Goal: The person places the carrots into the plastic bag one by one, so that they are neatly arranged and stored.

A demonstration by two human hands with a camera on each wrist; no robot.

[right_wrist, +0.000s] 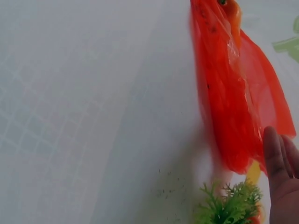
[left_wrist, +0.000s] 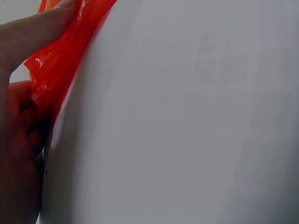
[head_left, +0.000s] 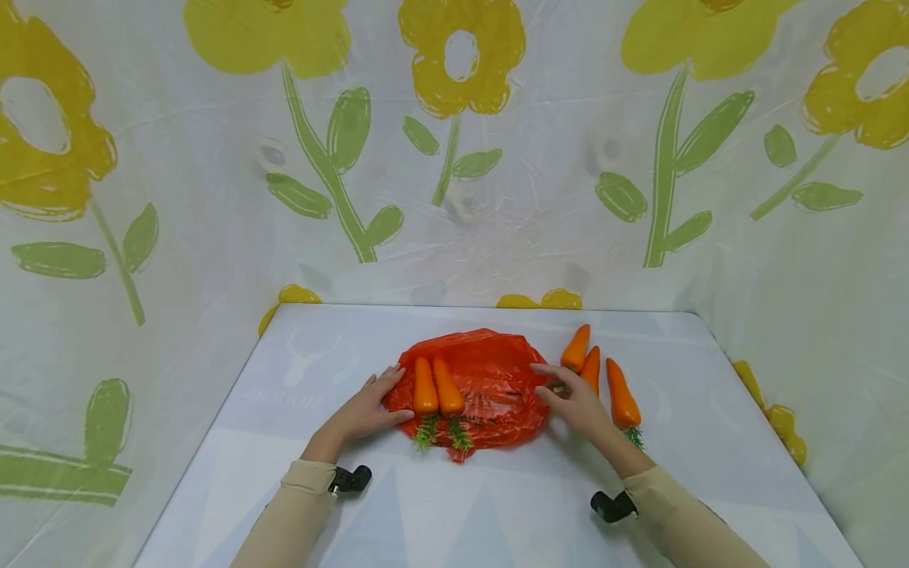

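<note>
Two carrots [head_left: 436,386] sit on the thin, slippery orange bag [head_left: 490,371] between flat left hand [head_left: 369,410] and relaxed right hand [head_left: 577,398]; it looks best pinched at its edges.

Red plastic bag [head_left: 474,386] — thin, crinkled, lying flat at table centre. 2 orange carrots [head_left: 436,388] rest side by side on its left part, green tops toward the person — tips pointing away.

The pale worktop [head_left: 497,505] carries a flattened orange plastic bag [head_left: 490,394], and three toy carrots [head_left: 592,371] lie just right of it.
</note>
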